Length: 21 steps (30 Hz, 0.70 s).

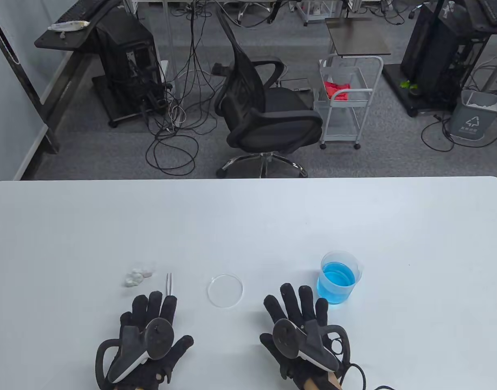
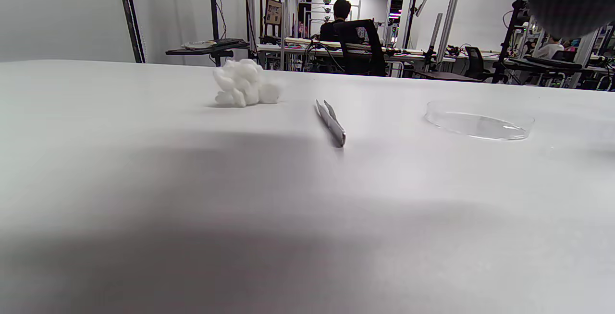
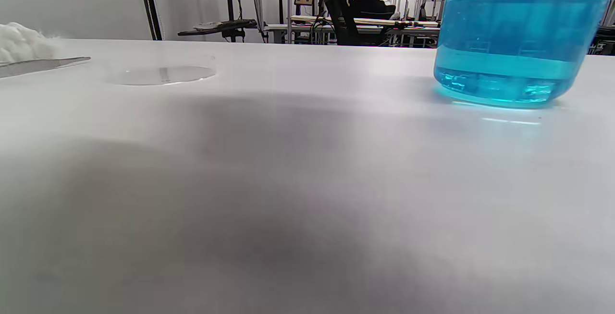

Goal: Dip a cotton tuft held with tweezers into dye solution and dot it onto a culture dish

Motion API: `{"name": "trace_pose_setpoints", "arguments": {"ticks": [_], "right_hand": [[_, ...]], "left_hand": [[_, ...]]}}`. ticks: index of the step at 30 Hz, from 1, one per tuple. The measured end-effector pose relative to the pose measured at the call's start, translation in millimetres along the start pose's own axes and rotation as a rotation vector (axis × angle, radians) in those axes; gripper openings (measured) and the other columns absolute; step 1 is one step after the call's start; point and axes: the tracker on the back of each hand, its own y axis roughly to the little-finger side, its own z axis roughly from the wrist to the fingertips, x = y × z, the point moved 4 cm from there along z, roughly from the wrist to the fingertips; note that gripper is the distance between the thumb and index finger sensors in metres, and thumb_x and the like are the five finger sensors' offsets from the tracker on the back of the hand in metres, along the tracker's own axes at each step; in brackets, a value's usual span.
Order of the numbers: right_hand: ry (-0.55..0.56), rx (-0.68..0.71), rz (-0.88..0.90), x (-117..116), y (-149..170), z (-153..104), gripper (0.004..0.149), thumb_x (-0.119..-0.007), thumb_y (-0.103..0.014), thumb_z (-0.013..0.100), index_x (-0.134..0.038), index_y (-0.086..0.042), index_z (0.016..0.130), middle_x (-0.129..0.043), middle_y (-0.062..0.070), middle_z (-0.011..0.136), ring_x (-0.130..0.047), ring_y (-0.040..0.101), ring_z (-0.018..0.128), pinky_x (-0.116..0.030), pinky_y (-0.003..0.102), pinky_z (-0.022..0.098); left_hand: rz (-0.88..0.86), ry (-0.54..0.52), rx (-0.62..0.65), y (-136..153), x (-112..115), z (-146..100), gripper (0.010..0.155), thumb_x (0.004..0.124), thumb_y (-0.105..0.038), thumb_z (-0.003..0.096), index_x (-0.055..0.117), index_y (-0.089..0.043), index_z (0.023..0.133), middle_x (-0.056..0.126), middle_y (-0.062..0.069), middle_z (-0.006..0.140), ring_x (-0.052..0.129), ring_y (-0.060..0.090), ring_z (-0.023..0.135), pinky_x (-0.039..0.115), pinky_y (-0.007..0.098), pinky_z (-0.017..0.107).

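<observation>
Resting flat on the white surface [image 1: 248, 219], the left hand [image 1: 145, 341] and the right hand [image 1: 299, 329] lie palm down near the bottom edge, each with its fingers straight and spread, so each grip is fully open and has hold of nothing. The tweezers [image 1: 169, 283] lie on the surface just beyond the left fingertips; in the table view I cannot tell if the fingertips touch them. The cotton tuft [image 1: 138, 276] sits to the left of the tweezers, close to them but apart. The clear culture dish [image 1: 225, 290] lies between the two hands, a little further from the person. The beaker of blue dye solution [image 1: 338, 277] stands upright just beyond the right hand, on its right side. An office chair [image 1: 260, 109] stands behind the surface.
</observation>
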Motion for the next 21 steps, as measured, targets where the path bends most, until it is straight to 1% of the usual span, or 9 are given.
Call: {"name": "trace_pose_setpoints", "arguments": {"ticks": [5, 8, 11, 13, 17, 19, 21], "right_hand": [[-0.001, -0.008, 0.011, 1, 1, -1, 0.078, -0.067, -0.063, 0.043, -0.024, -0.042, 0.104, -0.005, 0.000, 0.114, -0.004, 0.040, 0.104, -0.014, 0.069, 0.068], [0.007, -0.010, 0.022, 3, 1, -2, 0.078, -0.068, -0.063, 0.043, -0.024, -0.042, 0.105, -0.006, 0.001, 0.114, -0.005, 0.041, 0.104, -0.014, 0.069, 0.068], [0.006, -0.015, 0.022, 3, 2, -2, 0.078, -0.068, -0.063, 0.044, -0.025, -0.041, 0.105, -0.007, 0.001, 0.115, -0.006, 0.041, 0.104, -0.015, 0.069, 0.068], [0.006, -0.021, 0.021, 3, 2, -2, 0.078, -0.068, -0.062, 0.044, -0.025, -0.041, 0.105, -0.007, 0.001, 0.115, -0.006, 0.041, 0.104, -0.015, 0.069, 0.068], [0.011, -0.023, 0.034, 3, 2, -1, 0.077, -0.068, -0.061, 0.044, -0.026, -0.040, 0.105, -0.009, 0.002, 0.115, -0.008, 0.041, 0.105, -0.016, 0.069, 0.068], [0.011, -0.025, 0.035, 3, 3, -1, 0.077, -0.068, -0.061, 0.044, -0.027, -0.040, 0.105, -0.010, 0.003, 0.115, -0.009, 0.041, 0.105, -0.017, 0.069, 0.068], [0.009, -0.029, 0.035, 3, 3, -1, 0.077, -0.069, -0.061, 0.044, -0.027, -0.039, 0.105, -0.011, 0.003, 0.115, -0.009, 0.041, 0.105, -0.017, 0.069, 0.069]], "left_hand": [[0.003, 0.000, -0.009, 0, 0, -1, 0.092, 0.054, -0.083, 0.0444, 0.007, -0.041, 0.111, 0.000, -0.006, 0.118, 0.008, 0.035, 0.115, 0.026, 0.057, 0.081], [0.003, -0.026, -0.021, 0, -2, 0, 0.092, 0.056, -0.082, 0.0447, 0.009, -0.039, 0.112, 0.004, -0.006, 0.119, 0.014, 0.038, 0.115, 0.031, 0.057, 0.082], [-0.028, -0.062, -0.038, 3, -5, 0, 0.092, 0.060, -0.079, 0.0450, 0.015, -0.037, 0.113, 0.015, -0.005, 0.121, 0.030, 0.042, 0.116, 0.040, 0.056, 0.082], [-0.049, -0.105, -0.059, 7, -9, 0, 0.090, 0.064, -0.078, 0.0451, 0.022, -0.036, 0.114, 0.025, -0.005, 0.121, 0.042, 0.042, 0.115, 0.047, 0.056, 0.082], [-0.124, -0.180, -0.115, 17, -14, 1, 0.085, 0.070, -0.074, 0.0449, 0.039, -0.034, 0.113, 0.048, -0.003, 0.118, 0.070, 0.039, 0.107, 0.063, 0.053, 0.078], [-0.126, -0.186, -0.138, 18, -14, 3, 0.083, 0.074, -0.072, 0.0447, 0.047, -0.032, 0.112, 0.056, -0.002, 0.115, 0.080, 0.036, 0.102, 0.069, 0.052, 0.075], [-0.092, -0.166, -0.177, 19, -11, 9, 0.081, 0.077, -0.072, 0.0440, 0.052, -0.032, 0.111, 0.063, -0.002, 0.112, 0.088, 0.034, 0.096, 0.074, 0.050, 0.072]]}}
